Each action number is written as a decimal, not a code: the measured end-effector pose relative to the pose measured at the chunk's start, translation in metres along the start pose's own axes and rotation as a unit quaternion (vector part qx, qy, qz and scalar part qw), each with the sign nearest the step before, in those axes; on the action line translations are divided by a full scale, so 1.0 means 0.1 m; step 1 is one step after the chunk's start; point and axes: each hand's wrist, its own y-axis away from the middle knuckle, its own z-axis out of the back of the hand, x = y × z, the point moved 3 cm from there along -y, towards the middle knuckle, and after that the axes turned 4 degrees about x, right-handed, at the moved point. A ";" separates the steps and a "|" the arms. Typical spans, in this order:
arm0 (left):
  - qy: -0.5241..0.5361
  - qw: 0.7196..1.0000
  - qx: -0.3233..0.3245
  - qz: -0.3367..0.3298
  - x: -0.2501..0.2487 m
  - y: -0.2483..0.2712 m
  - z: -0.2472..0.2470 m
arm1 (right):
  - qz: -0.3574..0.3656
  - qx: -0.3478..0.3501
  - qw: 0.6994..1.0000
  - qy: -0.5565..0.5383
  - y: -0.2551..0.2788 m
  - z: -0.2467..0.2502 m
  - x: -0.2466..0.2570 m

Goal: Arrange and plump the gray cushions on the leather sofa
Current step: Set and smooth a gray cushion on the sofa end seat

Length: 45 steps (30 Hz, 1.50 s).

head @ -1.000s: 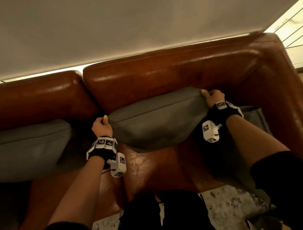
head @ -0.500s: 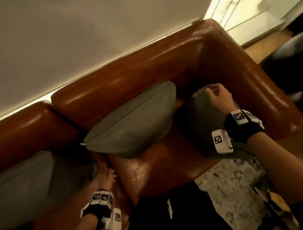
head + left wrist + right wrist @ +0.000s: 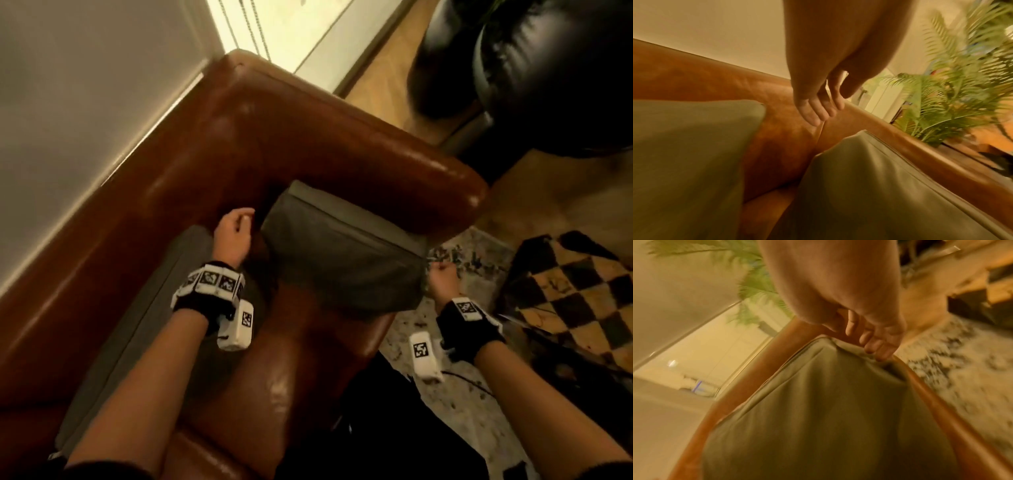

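Observation:
One gray cushion [image 3: 342, 250] leans on the arm of the brown leather sofa [image 3: 308, 137]. A second gray cushion [image 3: 161, 308] lies along the backrest under my left forearm. My left hand [image 3: 236, 222] hovers in the corner between the two cushions. Its fingers [image 3: 818, 112] are relaxed and hold nothing, with the backrest cushion [image 3: 684, 154] on one side and the arm-side cushion [image 3: 879, 186] on the other. My right hand [image 3: 442, 274] is at the arm-side cushion's front top corner. Its fingertips [image 3: 879, 353] pinch the puckered fabric of that cushion [image 3: 828, 410].
A pale wall [image 3: 68, 102] runs behind the sofa. Beyond the sofa arm are a wooden floor, a dark leather seat [image 3: 531, 68] and a leafy plant [image 3: 951, 97]. A speckled rug [image 3: 462, 394] and a checkered mat [image 3: 565, 301] lie in front.
The view has swung right to the sofa's end. My left hand rose from the seat to the corner between the cushions. My right hand moved from the cushion's far top edge to its front corner.

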 end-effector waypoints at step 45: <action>0.063 0.967 0.019 0.245 -0.19 -0.60 -0.46 | -0.073 0.102 0.931 -0.343 0.26 0.37 -0.41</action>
